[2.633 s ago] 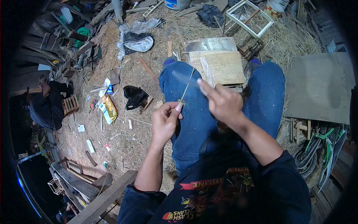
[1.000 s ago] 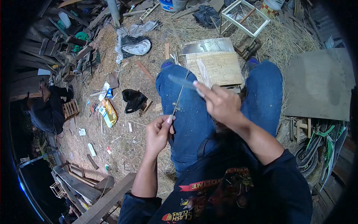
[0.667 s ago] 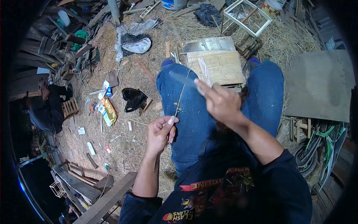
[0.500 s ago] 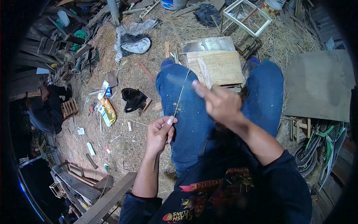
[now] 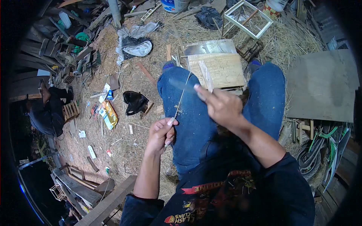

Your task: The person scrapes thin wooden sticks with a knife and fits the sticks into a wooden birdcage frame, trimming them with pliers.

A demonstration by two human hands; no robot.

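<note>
Left hand (image 5: 161, 135): I see it pinching a thin stick (image 5: 181, 97), centre of frame.
Right hand (image 5: 224, 107): gripping a blurred blade (image 5: 177, 82), right of centre.

Left hand (image 5: 161, 132) shifted lower; thin strip (image 5: 182, 98) drawn back with it (lower end now showing below).

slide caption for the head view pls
Left hand pinching a thin strip over blue jeans, right hand holding a motion-blurred knife.

Dark shirt (image 5: 230, 199) with red banner (image 5: 200, 188), blue jeans (image 5: 198, 120)
</note>
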